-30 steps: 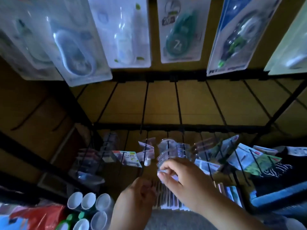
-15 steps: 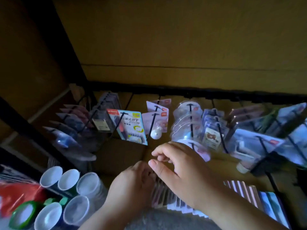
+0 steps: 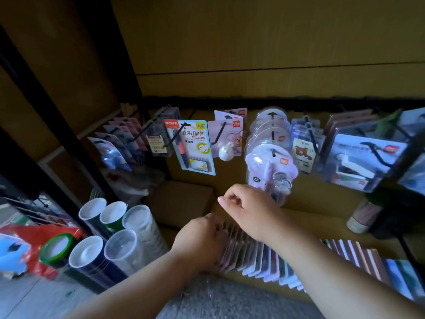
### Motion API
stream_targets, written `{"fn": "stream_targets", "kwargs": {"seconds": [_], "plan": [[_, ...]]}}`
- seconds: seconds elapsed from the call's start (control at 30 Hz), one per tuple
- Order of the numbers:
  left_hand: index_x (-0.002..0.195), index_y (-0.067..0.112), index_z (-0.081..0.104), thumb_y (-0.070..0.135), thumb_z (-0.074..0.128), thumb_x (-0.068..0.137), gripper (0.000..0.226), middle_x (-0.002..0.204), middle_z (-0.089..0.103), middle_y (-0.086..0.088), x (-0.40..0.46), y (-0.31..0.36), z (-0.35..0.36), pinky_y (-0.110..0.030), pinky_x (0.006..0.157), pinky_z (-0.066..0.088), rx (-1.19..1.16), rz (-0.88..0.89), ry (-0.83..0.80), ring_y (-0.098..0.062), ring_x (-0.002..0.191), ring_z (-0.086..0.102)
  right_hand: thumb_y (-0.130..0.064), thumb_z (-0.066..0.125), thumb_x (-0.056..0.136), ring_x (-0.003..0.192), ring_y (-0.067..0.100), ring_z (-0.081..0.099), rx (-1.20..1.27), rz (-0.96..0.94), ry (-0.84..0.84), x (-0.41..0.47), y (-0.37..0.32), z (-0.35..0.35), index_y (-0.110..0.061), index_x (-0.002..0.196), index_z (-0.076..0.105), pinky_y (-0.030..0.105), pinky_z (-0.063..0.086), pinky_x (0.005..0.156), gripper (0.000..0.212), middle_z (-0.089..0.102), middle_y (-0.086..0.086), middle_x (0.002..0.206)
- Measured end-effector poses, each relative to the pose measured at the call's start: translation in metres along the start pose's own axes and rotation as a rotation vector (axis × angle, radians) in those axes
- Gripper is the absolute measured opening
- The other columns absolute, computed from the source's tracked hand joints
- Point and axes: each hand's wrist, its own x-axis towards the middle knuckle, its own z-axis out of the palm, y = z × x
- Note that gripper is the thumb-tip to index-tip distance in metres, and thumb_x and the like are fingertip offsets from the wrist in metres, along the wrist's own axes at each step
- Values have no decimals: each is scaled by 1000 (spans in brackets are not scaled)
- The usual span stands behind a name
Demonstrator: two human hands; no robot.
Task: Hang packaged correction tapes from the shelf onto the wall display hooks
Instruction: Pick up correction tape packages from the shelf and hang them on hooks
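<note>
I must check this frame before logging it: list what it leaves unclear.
- Head view: left hand's fingertips, buried in the row of packs; its grip cannot be judged.
- Head view: right hand's palm, turned away; contents unseen.
- Head view: packs at right edge, blurred and cut off.

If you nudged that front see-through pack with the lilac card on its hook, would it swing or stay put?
The lilac blister pack would probably swing freely, since it hangs from one black hook through a single top hole. Its clear plastic shell looks stiff and light, so it likely would not bend. The smooth shell may be slippery.
</note>
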Motion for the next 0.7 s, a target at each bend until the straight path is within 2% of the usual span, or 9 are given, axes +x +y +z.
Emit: {"fn": "stream_targets", "kwargs": {"seconds": [0.07, 0.13, 0.27, 0.5, 0.6, 0.7], "plan": [[101, 21, 62, 36, 51, 91, 22, 94, 69, 1, -4, -1, 3, -33, 77, 54, 38, -21, -8, -20, 88, 65, -48, 50, 92, 76, 10, 53, -28, 16, -3, -4, 4, 3, -22, 83, 58, 28, 40, 73, 28, 58, -6, 78], [102, 19, 61, 35, 51, 91, 22, 95, 69, 1, -8, -4, 4, -31, 73, 53, 32, -62, -9, -21, 88, 64, -47, 49, 93, 77, 12, 54, -61, 36, -21, -8, 6, 8, -20, 85, 59, 27, 38, 67, 30, 58, -6, 81], [100, 18, 62, 35, 53, 89, 22, 92, 66, 2, -16, -12, 9, -27, 69, 49, -18, -159, 20, -20, 85, 63, -46, 48, 94, 83, 16, 56, -77, 88, -73, -14, 10, 19, -16, 89, 59, 31, 43, 72, 32, 56, -6, 84], [104, 12, 66, 30, 52, 93, 26, 103, 71, -7, -17, -26, 14, -29, 79, 52, -25, -255, 22, -26, 98, 66, -46, 45, 95, 84, 21, 58, -113, 164, -125, -9, 20, 38, -14, 89, 58, 36, 49, 77, 35, 60, 1, 90], [106, 10, 67, 29, 51, 94, 28, 106, 71, -9, -11, -32, 18, -32, 84, 53, -41, -292, 0, -28, 101, 66, -46, 45, 95, 83, 22, 58, -124, 216, -154, -3, 33, 53, -15, 85, 57, 34, 47, 73, 35, 61, 1, 86], [108, 8, 68, 27, 50, 94, 30, 108, 71, -11, -4, -42, 25, -33, 87, 54, -73, -328, -27, -29, 103, 66, -47, 44, 96, 79, 20, 55, -122, 272, -195, 7, 45, 72, -18, 82, 53, 30, 40, 64, 33, 59, -1, 80]]}}
